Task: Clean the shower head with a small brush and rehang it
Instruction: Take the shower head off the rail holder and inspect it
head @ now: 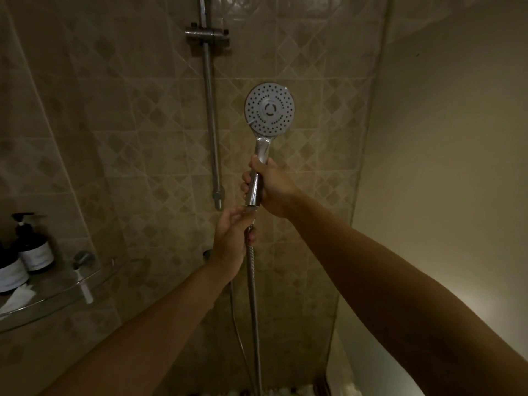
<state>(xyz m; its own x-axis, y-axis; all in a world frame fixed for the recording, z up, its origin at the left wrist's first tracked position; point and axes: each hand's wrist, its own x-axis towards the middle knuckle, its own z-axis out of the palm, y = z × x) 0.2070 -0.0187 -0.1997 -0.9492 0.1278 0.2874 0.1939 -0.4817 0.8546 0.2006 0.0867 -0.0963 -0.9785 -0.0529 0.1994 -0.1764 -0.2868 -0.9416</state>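
Note:
The chrome shower head [269, 110] stands upright in front of the tiled wall, its round white spray face turned toward me. My right hand [271, 187] grips its chrome handle. Just below, my left hand [233, 236] holds the top of the metal hose [253, 295] near where it joins the handle. The hose hangs straight down from there. The holder bracket [207, 34] sits high on the chrome riser rail [212, 124], up and to the left of the head, with nothing in it. No brush is in view.
A glass corner shelf [54, 298] at the lower left carries dark pump bottles [33, 247] and a white scrap. A plain wall closes the right side. A thin second line runs down the tiles left of the hose.

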